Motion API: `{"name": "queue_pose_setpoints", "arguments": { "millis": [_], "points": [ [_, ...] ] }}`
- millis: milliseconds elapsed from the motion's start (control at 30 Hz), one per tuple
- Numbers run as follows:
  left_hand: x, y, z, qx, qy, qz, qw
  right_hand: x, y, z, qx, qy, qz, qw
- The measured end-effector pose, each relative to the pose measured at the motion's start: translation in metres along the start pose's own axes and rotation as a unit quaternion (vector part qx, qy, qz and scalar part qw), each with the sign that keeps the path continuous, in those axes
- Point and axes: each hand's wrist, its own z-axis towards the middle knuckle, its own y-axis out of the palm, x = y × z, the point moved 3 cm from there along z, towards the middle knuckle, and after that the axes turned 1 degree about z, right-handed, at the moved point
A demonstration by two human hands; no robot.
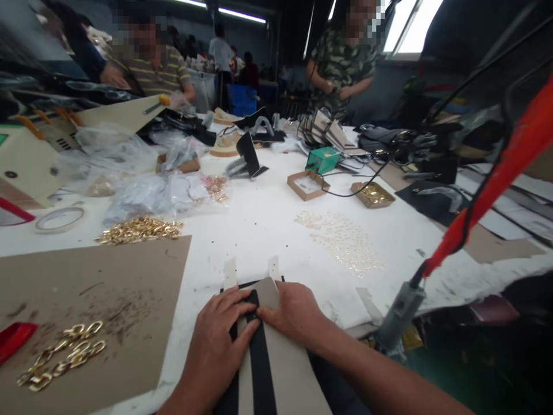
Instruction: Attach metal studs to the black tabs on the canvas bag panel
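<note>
Nearest the cam: black strap lying along a tan leather panel at the counter edge. Left hand lies flat on the panel's left side, thumb and forefinger closed narrow on the strap's top end. Right hand meets it there — fingertips pinch the same strap end, palm down on the panel. Just beyond the grip, two pale tabs stick up from the panel's far edge. Left of the grip: brown cardboard sheet w/ gold chain links; farther left a red piece. Right of the grip, well apart — a grey tool w/ red handle. Past the grip: scattered small gold studs, heap of gold fittings.
</note>
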Motion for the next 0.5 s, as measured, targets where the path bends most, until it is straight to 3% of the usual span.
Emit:
{"name": "queue_pose_setpoints", "arguments": {
  "millis": [133,267,367,500],
  "points": [
    [-0.008,0.003,0.001,0.031,-0.005,-0.016,0.999,0.033,-0.025,0.003,0.094,0.025,0.078,0.992],
    [-0.009,0.004,-0.001,0.049,-0.008,-0.031,0.998,0.096,-0.06,0.014,0.214,0.092,0.009,0.972],
    [-0.01,0.006,-0.002,0.055,-0.008,-0.039,0.998,0.127,-0.075,0.024,0.228,0.129,-0.03,0.964],
    [-0.011,0.008,-0.003,0.065,-0.009,-0.05,0.997,0.137,-0.078,0.034,0.226,0.149,-0.054,0.961]
  ]
}}
